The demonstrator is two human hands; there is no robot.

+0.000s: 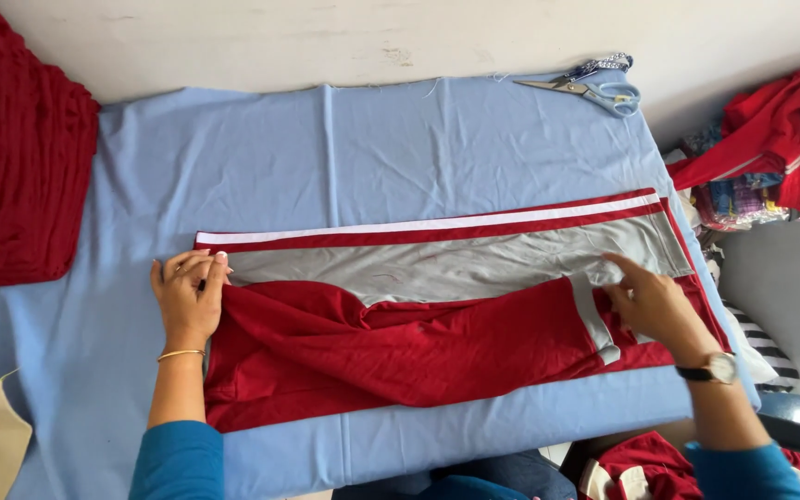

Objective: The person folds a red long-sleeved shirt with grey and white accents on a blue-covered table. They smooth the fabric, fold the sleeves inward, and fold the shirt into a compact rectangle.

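- Red garment [400,356] lies long axis left-to-right on blue cloth [400,148].
- Left hand [187,296] presses its left end, fingers together, maybe pinching chalk.
- Right hand [655,306] pinches grey strip [594,319] at right end.

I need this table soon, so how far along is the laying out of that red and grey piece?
Done: the red and grey garment lies spread on the blue cloth, its white stripe straight. In hand: the left hand presses its left end flat, while the right hand fingers a grey strip at the right end. Left: the red fabric in the middle is rumpled, and the scissors lie untouched.
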